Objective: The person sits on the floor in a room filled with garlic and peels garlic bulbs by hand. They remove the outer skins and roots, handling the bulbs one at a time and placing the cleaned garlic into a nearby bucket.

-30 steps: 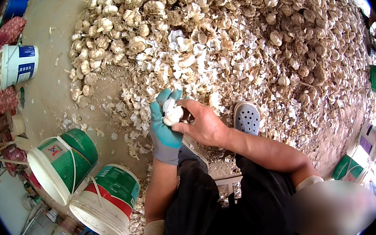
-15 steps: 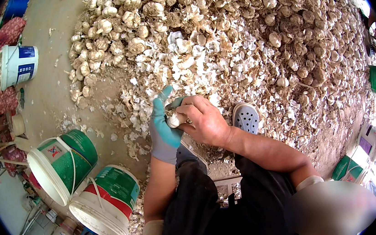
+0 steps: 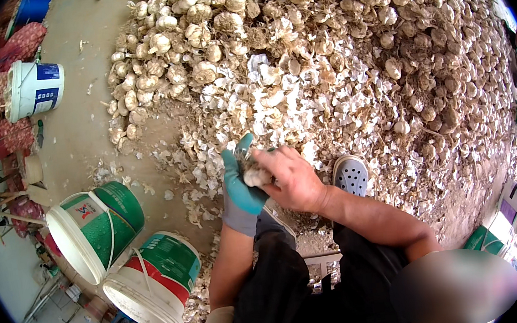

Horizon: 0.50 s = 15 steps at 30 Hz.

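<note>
Two hands working one garlic bulb at the foot of a garlic heap.

From the left: a white-and-blue bucket (image 3: 33, 88), two green-and-white buckets (image 3: 95, 230) (image 3: 151, 280) tipped sideways, contents unseen. The gloved left hand (image 3: 240, 185) cups a pale, papery garlic bulb (image 3: 255, 176); the bare right hand (image 3: 291, 180) curls its fingers over it. Heap (image 3: 335, 52) beyond.
</note>
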Motion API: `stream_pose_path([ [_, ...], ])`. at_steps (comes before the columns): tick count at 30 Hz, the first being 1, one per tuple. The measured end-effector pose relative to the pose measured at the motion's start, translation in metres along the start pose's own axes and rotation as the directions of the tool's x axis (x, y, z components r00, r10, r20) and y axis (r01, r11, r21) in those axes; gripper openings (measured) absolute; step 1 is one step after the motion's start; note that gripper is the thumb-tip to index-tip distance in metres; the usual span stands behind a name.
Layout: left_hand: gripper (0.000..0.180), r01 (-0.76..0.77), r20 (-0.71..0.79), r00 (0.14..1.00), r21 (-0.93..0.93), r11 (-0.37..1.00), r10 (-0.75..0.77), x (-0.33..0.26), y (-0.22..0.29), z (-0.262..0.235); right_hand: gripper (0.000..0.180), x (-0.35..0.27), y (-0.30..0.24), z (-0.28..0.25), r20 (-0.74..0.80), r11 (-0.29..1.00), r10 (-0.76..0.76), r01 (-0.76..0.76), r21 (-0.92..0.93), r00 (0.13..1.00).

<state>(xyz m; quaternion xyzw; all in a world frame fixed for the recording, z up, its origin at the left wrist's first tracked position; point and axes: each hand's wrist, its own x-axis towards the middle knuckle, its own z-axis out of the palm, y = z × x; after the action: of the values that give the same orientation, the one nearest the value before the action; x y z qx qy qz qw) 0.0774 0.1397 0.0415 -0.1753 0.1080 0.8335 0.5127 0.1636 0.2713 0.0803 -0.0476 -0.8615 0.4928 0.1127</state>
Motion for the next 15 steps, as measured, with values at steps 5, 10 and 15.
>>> stream_pose_path([
  [5, 0.042, 0.008, -0.432, 0.838, 0.620, 0.784, 0.333, 0.001, -0.024, 0.006, 0.070, 0.003, 0.015, 0.001, 0.051, 0.995, 0.099, -0.101, 0.022, 0.994],
  [10, 0.037, 0.082, -0.506, 0.780, 0.666, 0.742, 0.368, 0.043, 0.040, 0.026, 0.065, 0.008, 0.020, -0.003, 0.036, 0.938, 0.201, -0.203, 0.282, 0.979],
  [15, 0.063, 0.138, -0.055, 0.715, 0.988, -0.063, 0.697, 0.108, 0.123, 0.035, 0.037, 0.016, 0.032, -0.004, -0.045, 0.856, 0.384, -0.338, 0.392, 0.922],
])
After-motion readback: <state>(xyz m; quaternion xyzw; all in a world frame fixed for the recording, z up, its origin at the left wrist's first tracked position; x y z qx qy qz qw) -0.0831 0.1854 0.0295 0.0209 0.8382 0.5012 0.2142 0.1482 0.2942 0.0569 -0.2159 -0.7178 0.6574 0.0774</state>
